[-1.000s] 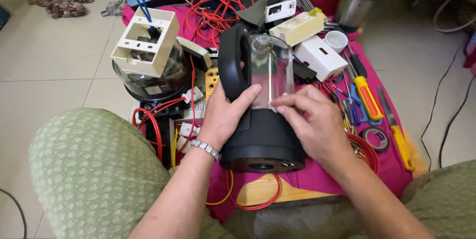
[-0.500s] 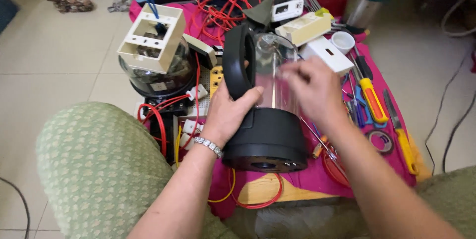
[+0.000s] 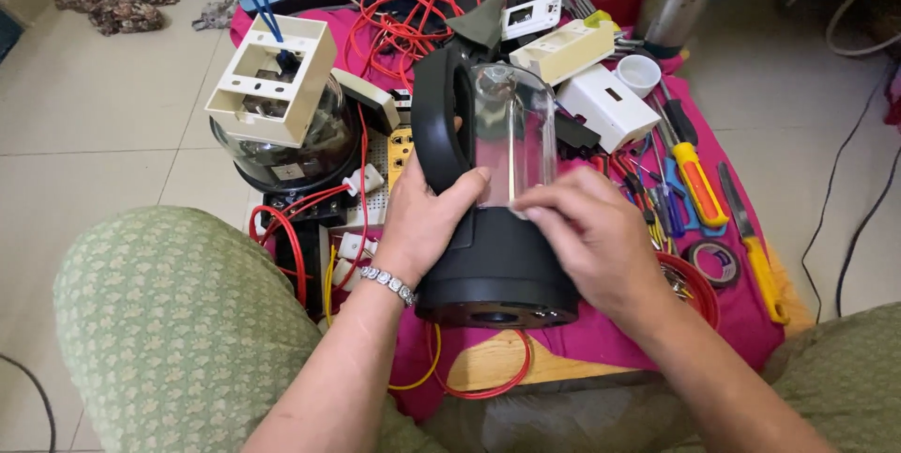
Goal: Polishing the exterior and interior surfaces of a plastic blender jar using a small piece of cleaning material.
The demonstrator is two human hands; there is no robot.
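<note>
Tiled floor all round, and low in the middle a small table [image 3: 488, 370] draped in a pink cloth [image 3: 723, 307], buried in parts and tools. Centre stage is the kettle [image 3: 497, 218], clear glass body on a black base, lying tipped over with its base toward the person and its mouth pointing away, so the long axis runs straight up the view. Left hand [image 3: 427, 218] is clamped on it, thumb across the glass, fingers round by the black handle side. Right hand [image 3: 587, 237] lies just to the right, fingertips pressed on the glass where it meets the base; both are equally close and touching.

Off to the left, a cream plastic box [image 3: 272, 82] with square cut-outs sits on a dark glass dome [image 3: 282, 148]. Red wires [image 3: 394, 26] sprawl behind. Right of the kettle, a white box [image 3: 610, 106] and a cream one [image 3: 563, 49], both plain rectangles. Further right, a yellow-handled screwdriver [image 3: 699, 181], a roll of dark tape [image 3: 711, 261], and a steel cup [image 3: 678, 2] with a green rim at the back.
</note>
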